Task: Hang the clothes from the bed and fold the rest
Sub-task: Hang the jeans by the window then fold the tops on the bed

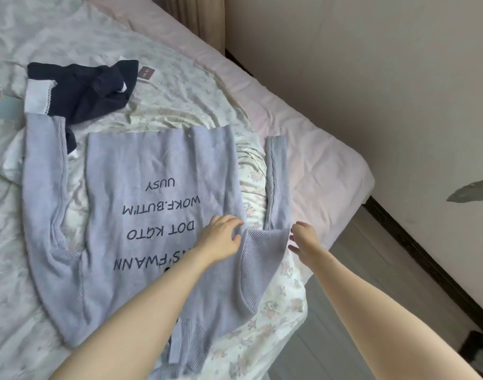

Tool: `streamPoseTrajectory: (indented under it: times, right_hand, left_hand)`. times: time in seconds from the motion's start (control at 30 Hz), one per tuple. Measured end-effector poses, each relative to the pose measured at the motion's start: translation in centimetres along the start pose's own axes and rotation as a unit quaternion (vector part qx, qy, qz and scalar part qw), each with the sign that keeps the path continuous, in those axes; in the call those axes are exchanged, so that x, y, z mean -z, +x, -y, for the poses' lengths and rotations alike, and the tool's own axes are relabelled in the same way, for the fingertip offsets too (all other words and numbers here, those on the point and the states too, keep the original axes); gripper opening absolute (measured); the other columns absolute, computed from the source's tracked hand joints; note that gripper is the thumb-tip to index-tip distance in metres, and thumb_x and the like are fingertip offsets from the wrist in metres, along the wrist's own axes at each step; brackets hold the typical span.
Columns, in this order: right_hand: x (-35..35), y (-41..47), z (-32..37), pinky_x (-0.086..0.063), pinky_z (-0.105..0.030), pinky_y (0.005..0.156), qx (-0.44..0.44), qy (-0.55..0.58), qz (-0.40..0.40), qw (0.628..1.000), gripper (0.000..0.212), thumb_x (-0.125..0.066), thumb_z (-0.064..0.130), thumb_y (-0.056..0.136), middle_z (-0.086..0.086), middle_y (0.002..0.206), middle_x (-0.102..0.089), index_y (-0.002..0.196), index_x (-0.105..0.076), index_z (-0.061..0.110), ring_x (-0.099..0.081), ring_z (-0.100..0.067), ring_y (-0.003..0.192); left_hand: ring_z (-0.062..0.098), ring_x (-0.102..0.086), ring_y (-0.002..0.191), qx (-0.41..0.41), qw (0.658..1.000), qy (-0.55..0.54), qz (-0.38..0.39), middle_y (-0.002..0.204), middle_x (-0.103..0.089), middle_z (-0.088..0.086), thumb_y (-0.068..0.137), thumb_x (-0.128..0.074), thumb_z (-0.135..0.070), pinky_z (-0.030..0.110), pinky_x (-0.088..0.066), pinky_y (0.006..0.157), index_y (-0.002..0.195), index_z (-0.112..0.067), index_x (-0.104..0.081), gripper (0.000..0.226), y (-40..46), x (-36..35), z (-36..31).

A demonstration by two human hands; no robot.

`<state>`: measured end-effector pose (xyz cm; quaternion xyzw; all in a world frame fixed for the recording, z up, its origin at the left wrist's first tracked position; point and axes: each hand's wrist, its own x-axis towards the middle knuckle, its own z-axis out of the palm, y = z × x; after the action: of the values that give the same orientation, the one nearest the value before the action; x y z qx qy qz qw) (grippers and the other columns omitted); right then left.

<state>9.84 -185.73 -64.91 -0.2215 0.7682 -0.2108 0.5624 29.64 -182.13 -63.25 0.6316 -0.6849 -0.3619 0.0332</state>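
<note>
A: Main item?
B: Light blue sweater, spread flat on the bed, dark lettering on it, reads upside down from the camera. Sleeves both lie out along the body's sides, apart from it.
A: Left hand?
B: Left hand lies on the sweater near the right-side armpit, fingers loosely bent, tips on the knit. Can't tell whether it pinches the fabric.
A: Right?
B: Right hand is just beside the right sleeve at the shoulder, fingers relaxed and a bit spread, holding nothing. Can't tell if it touches the knit.
A: Other clothes?
B: Dark navy garment with white trim, crumpled, further up the bed, touching the end of the left sleeve.
A: Bedding?
B: Floral quilt under the sweater, pink sheet at the bed edge. Floor and wall to the right.
</note>
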Motion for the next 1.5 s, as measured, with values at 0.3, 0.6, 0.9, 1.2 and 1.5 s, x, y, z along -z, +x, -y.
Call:
streamPoseTrajectory:
  times: [0.3,0.6,0.9,1.2,1.5]
  right_hand:
    - [1.1,3.3,2.1,-0.051,-0.036,0.078,-0.135,0.231,0.134,0.954,0.028,-0.049,0.022,0.092,-0.014,0.099,-0.066,0.106,-0.06,0.0,-0.063,-0.028,0.091]
    - [6.9,2.6,2.5,-0.042,-0.029,0.065,-0.056,0.327,0.01,0.943,0.009,-0.059,0.008,0.082,-0.009,0.076,-0.046,0.09,-0.056,0.006,-0.045,-0.019,0.067]
    - [10.3,0.5,3.1,-0.046,-0.058,0.081,-0.095,0.603,0.08,0.788,0.032,-0.045,0.004,0.085,-0.025,0.122,-0.045,0.116,-0.047,0.01,-0.053,-0.047,0.107]
    - [15.1,0.6,7.4,-0.05,-0.049,0.081,-0.07,0.533,0.137,0.832,0.047,-0.047,0.03,0.095,-0.033,0.113,-0.06,0.116,-0.049,-0.012,-0.062,-0.042,0.102]
    - [17.5,-1.6,11.8,-0.051,-0.029,0.068,0.102,0.39,-0.057,0.913,0.018,-0.046,0.001,0.09,-0.01,0.104,-0.062,0.103,-0.058,0.007,-0.061,-0.023,0.09]
  left_hand:
    - [0.018,-0.041,0.122,-0.019,0.988,0.132,0.073,0.124,-0.058,0.0,0.088,-0.049,-0.047,0.036,-0.019,0.096,0.125,-0.025,-0.053,0.043,4.0,-2.9,-4.3]
    - [0.016,-0.055,0.097,0.056,0.986,-0.06,0.142,0.099,-0.06,-0.004,0.079,-0.066,-0.045,0.024,-0.037,0.073,0.105,-0.024,-0.061,0.034,6.5,-1.0,-8.1]
    - [0.012,-0.058,0.082,0.073,0.926,-0.336,0.156,0.093,-0.063,0.004,0.082,-0.069,-0.013,0.018,-0.045,0.069,0.109,-0.007,-0.061,0.028,8.7,0.1,-13.9]
    - [0.002,-0.058,0.063,-0.017,0.929,-0.344,0.137,0.073,-0.063,-0.005,0.084,-0.062,-0.001,0.011,-0.045,0.056,0.109,-0.008,-0.055,0.027,11.3,2.7,-20.9]
    - [0.017,-0.055,0.099,-0.001,0.97,-0.243,0.019,0.102,-0.055,-0.002,0.089,-0.057,-0.019,0.026,-0.044,0.084,0.115,-0.013,-0.053,0.027,11.7,3.7,-21.9]
